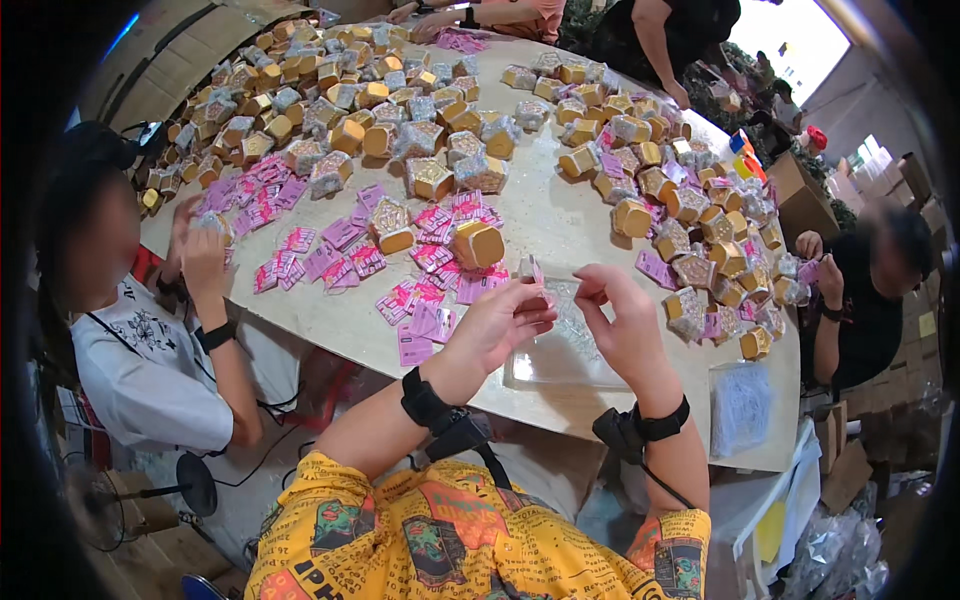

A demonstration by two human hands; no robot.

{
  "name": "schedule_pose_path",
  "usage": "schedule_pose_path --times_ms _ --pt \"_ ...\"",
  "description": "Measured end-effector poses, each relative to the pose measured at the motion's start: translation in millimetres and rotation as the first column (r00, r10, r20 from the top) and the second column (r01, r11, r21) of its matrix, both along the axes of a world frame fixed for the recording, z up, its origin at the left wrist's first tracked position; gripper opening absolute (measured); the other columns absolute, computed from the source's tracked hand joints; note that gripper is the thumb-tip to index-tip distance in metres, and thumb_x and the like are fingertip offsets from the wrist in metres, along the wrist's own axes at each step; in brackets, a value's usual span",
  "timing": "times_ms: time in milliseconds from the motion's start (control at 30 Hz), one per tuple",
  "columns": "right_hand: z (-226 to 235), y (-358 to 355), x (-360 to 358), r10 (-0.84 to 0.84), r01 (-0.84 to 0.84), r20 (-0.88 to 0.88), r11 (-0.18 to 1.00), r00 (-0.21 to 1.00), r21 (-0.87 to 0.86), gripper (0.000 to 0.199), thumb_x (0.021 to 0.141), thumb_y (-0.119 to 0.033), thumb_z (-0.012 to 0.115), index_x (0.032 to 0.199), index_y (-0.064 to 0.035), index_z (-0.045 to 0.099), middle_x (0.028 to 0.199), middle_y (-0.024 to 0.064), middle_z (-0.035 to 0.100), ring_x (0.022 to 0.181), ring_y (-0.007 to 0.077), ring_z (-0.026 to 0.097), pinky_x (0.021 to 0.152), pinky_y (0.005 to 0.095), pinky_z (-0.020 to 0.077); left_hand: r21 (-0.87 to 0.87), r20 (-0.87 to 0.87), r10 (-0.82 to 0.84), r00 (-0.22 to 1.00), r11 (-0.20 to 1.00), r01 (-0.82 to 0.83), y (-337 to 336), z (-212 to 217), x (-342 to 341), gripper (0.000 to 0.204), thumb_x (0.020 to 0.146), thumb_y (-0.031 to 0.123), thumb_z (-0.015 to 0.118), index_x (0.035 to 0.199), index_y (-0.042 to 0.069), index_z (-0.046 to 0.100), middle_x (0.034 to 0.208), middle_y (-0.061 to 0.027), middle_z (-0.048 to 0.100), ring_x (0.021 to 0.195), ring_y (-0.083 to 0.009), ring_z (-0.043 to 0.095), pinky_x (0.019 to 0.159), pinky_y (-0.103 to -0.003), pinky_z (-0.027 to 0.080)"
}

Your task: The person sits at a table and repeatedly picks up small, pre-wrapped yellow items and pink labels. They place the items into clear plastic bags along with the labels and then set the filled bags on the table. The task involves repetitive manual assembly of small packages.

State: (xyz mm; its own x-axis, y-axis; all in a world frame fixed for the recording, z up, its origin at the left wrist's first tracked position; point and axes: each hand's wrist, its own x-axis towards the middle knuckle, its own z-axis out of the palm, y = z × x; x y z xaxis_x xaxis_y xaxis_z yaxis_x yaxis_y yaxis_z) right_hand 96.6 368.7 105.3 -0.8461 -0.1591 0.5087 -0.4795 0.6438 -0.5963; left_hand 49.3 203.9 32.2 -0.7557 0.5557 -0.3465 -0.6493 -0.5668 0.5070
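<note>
Above the near edge of the table, my left hand (503, 325) pinches a small pink card tag (537, 271) between thumb and fingertips. Just to its right, my right hand (622, 318) is closed with thumb and forefinger together; anything thin between them is too small to make out. Beneath my hands lies a clear plastic tray (570, 365). A bubble-wrapped ornament with a gold base (478, 245) rests beyond my left hand. Loose pink cards (425, 315) are scattered left of that hand.
Many wrapped gold-based ornaments (350, 135) cover the far left; another heap (690, 205), mixed with pink tags, lies right. A bundle of clear plastic strips (740, 410) is at the near right edge. Co-workers sit left (150, 360) and right (870, 310); others work across the table.
</note>
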Motion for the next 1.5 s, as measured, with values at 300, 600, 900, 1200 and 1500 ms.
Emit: schedule_pose_path --times_ms 300,600,900,1200,1500 --pt "10 -2 -5 -0.002 0.006 0.063 0.998 0.998 -0.064 0.028 0.076 0.008 0.061 0.103 -0.0007 0.058 0.080 0.0109 0.061 0.073 0.0197 0.063 0.066 0.0298 0.0513 -0.399 -0.722 -0.060 0.689 0.850 -0.345 -10 28 3 0.061 0.084 0.006 0.064 0.139 0.011 0.038 0.110 -0.0083 0.056 0.095 -0.0208 0.058 0.090 -0.032 0.047" --pt "7 -11 -1 0.079 -0.012 0.160 0.925 0.984 -0.380 0.026 0.079 0.005 0.064 0.105 0.0012 0.061 0.086 0.0070 0.065 0.075 0.0125 0.061 0.066 0.0255 0.0500 -0.366 -0.922 -0.205 0.328 0.735 -0.571 -32 71 3 0.006 0.079 0.005 0.069 0.082 0.000 0.067 0.076 -0.0033 0.063 0.073 -0.0110 0.058 0.068 -0.025 0.045" --pt "-17 -60 7 0.502 0.140 0.265 0.274 0.823 -0.951 0.013 0.090 -0.006 0.059 0.098 0.0032 0.061 0.085 0.0134 0.067 0.061 0.0133 0.062 0.048 0.0217 0.0483 -0.474 -0.816 -0.202 0.542 0.770 -0.427 -69 92 19 0.009 0.081 0.006 0.068 0.088 0.000 0.067 0.079 -0.0040 0.066 0.074 -0.0085 0.060 0.068 -0.024 0.047" --pt "-18 -54 18 0.376 0.124 0.333 0.483 0.865 -0.867 0.007 0.091 -0.002 0.053 0.089 0.0038 0.057 0.085 0.0182 0.067 0.065 0.0179 0.066 0.057 0.0259 0.0531 -0.845 -0.378 -0.920 0.108 0.295 -0.445 -161 9 20 0.022 0.078 0.021 0.068 0.092 0.004 0.065 0.086 -0.0103 0.058 0.084 -0.0295 0.058 0.073 -0.039 0.047" --pt "-28 -71 29 0.409 0.158 0.498 0.631 0.764 -0.759 0.006 0.087 0.001 0.060 0.083 0.0051 0.061 0.070 0.0120 0.066 0.060 0.0153 0.065 0.051 0.0234 0.0501 -0.435 -0.775 -0.627 -0.086 0.627 -0.647 -111 44 32 0.020 0.074 0.015 0.071 0.091 0.005 0.065 0.083 -0.0093 0.058 0.083 -0.0275 0.056 0.075 -0.038 0.044"
